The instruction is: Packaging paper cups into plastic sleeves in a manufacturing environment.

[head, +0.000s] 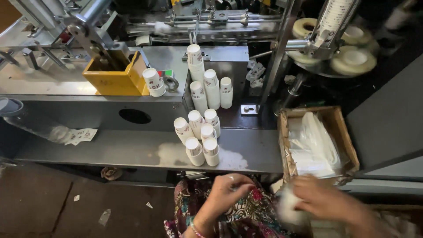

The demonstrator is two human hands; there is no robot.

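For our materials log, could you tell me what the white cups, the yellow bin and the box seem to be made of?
Cups: probably paper, matte white, thin rolled rims.
Yellow bin: likely moulded plastic, smooth with a slight sheen.
Box: corrugated cardboard, dull brown with raw edges, holding clear plastic bags.

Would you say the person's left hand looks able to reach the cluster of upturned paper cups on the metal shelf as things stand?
Probably yes. The left hand is low at the lap, just below the cluster of paper cups on the metal shelf, and nothing stands between them. The right hand is off to the side, blurred, by the cardboard box.
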